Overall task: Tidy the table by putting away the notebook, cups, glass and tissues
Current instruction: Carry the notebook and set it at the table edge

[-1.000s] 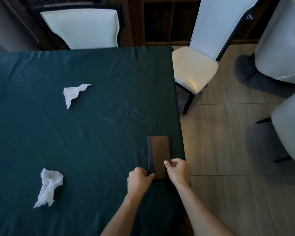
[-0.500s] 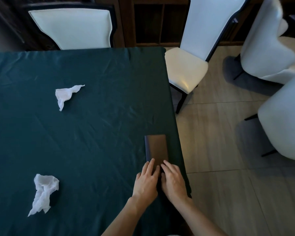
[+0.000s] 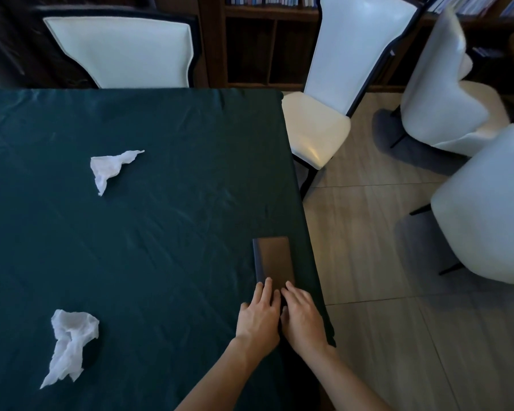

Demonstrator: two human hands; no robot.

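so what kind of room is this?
Probably a home dining room or study: a table under a dark green tablecloth, tall white upholstered chairs with dark frames around it, and dark wooden bookshelves holding books along the back wall.

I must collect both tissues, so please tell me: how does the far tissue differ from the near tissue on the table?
The far tissue is smaller and flatter, tapering to a point toward the right; the near tissue looks bigger, more bunched, and trails downward in a long strip. The far tissue lies toward the table's far side, the near tissue close to the person. Both are white, crumpled, untouched, lying on the green tablecloth.
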